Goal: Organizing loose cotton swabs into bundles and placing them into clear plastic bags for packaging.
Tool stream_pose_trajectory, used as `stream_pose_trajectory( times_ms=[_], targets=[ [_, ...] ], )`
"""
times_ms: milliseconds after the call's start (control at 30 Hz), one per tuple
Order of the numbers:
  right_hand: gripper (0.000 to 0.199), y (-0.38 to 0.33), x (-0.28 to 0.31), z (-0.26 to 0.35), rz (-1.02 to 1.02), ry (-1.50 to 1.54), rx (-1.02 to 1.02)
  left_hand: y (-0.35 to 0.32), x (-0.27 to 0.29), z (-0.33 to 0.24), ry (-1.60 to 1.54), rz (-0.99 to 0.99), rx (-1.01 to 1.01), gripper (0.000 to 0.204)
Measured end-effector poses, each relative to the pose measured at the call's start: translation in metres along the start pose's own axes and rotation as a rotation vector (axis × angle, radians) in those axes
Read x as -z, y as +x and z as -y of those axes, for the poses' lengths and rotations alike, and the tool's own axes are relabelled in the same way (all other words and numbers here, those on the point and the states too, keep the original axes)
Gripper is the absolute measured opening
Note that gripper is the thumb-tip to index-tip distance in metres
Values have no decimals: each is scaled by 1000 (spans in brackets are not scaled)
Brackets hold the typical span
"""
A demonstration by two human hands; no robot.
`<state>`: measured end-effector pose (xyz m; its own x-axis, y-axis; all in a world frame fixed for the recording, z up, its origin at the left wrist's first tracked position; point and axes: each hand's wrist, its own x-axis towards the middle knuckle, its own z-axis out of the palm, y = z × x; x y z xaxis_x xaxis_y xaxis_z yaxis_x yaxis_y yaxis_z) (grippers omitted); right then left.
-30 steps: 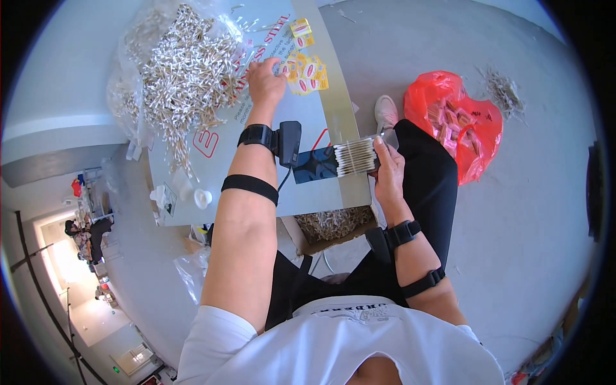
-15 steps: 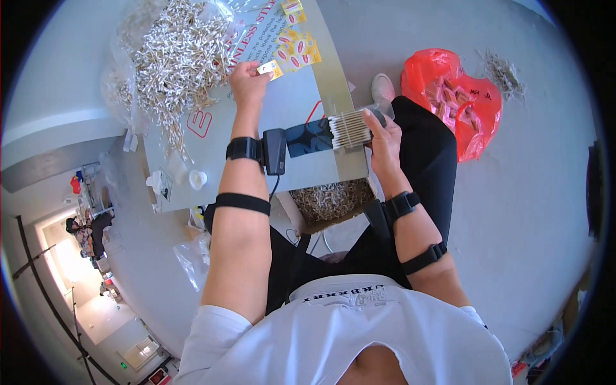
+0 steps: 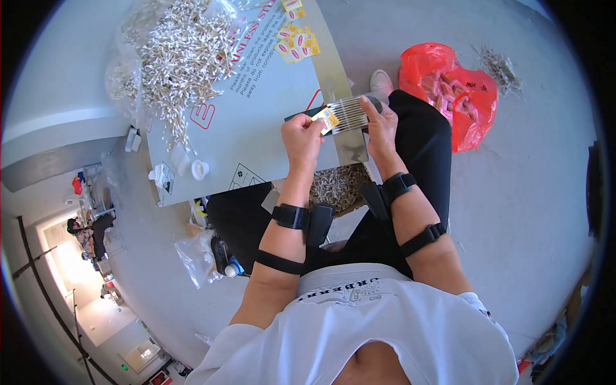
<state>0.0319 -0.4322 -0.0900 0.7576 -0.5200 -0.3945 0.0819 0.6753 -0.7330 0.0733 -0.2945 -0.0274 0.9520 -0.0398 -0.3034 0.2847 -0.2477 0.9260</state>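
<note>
A neat row of cotton swabs (image 3: pixel 353 115) lies at the table's right edge, with my right hand (image 3: pixel 382 128) closed on its right end, thumb on top. A dark flat strip (image 3: pixel 296 117) reaches left from under the swabs. My left hand (image 3: pixel 300 140) pinches a small yellow and white card (image 3: pixel 327 120) over the left ends of the swabs. Whether the card touches them I cannot tell. Several similar yellow cards (image 3: pixel 298 45) lie farther back on the table. A large heap of loose cotton swabs (image 3: pixel 183 58) in clear plastic covers the far left.
The table (image 3: pixel 224 144) has printed lettering and a metal edge. Below it stands a box of swabs (image 3: pixel 338 187). On the floor at right are a red plastic bag (image 3: pixel 471 122) with pink bundles and a loose pile of thin sticks (image 3: pixel 500 69). A white cup (image 3: pixel 200 170) sits near left.
My left hand has come from the yellow cards toward me and right, bringing one card to the row of swabs. My right hand still holds the row, nearly in place.
</note>
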Motion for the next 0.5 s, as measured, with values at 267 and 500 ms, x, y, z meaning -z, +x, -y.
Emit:
stream_pose_trajectory(
  times_ms=[267, 500],
  targets=[
    [12, -1, -3, 2, -5, -2, -5, 14, -13, 11, 357, -22, -173, 17],
    [10, -1, -5, 1, -36, -12, 12, 28, -27, 5, 610, 135, -248, 13]
  ],
)
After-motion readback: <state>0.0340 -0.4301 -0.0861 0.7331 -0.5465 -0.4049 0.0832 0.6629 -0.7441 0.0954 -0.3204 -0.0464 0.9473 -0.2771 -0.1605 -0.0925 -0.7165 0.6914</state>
